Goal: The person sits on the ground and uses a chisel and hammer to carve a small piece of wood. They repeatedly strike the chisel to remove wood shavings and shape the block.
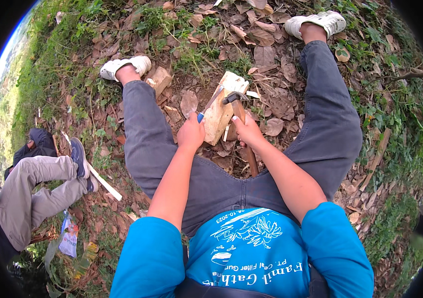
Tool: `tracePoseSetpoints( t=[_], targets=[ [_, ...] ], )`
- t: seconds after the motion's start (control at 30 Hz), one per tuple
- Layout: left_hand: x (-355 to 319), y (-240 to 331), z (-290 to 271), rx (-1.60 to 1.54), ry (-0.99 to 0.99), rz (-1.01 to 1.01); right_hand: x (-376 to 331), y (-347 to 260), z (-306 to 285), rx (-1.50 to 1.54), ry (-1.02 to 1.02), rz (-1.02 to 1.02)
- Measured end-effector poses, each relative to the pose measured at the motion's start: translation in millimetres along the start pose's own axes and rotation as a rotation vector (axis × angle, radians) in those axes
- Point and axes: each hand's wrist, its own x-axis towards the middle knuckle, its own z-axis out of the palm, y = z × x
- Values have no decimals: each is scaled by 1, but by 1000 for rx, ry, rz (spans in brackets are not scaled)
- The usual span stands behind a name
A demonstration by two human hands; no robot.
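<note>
I sit on leaf-strewn ground with my legs apart in grey trousers. A pale wooden block (221, 111) lies between my knees. My left hand (190, 133) is shut on a blue-handled chisel (210, 102) whose metal blade slants up onto the block. My right hand (247, 130) grips the wooden handle of a hammer (236, 98); its dark head rests against the chisel's blade near the top of the block.
A smaller wood chunk (160, 79) lies by my left foot. Another person (32, 188) in beige trousers sits at the left, with a white stick (103, 181) and a plastic bag (69, 237) near them. Dry leaves, wood scraps and grass cover the slope.
</note>
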Motion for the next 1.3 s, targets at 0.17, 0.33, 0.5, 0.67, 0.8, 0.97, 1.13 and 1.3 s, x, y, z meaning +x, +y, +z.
tracePoseSetpoints(
  t=[0.17,0.33,0.5,0.67,0.8,0.97,1.13,1.3],
  targets=[
    [14,-21,10,-61,29,2,-7,-6,4,43,-21,-5],
    [5,-22,-11,-228,236,109,-8,-6,4,67,-30,57],
    [-17,9,-86,-576,327,261,-8,-8,1,57,-28,31],
    [5,57,-87,-1005,347,462,-10,-9,3,79,-46,27],
    [20,78,-98,-880,397,530,-8,-4,2,87,-63,24],
    [18,88,-110,-674,416,519,-3,0,-1,65,-64,13],
    [22,87,-104,-684,455,534,-5,-4,-2,40,-68,26],
    [27,90,-105,-699,463,545,-4,-5,-1,9,-57,33]
  ],
)
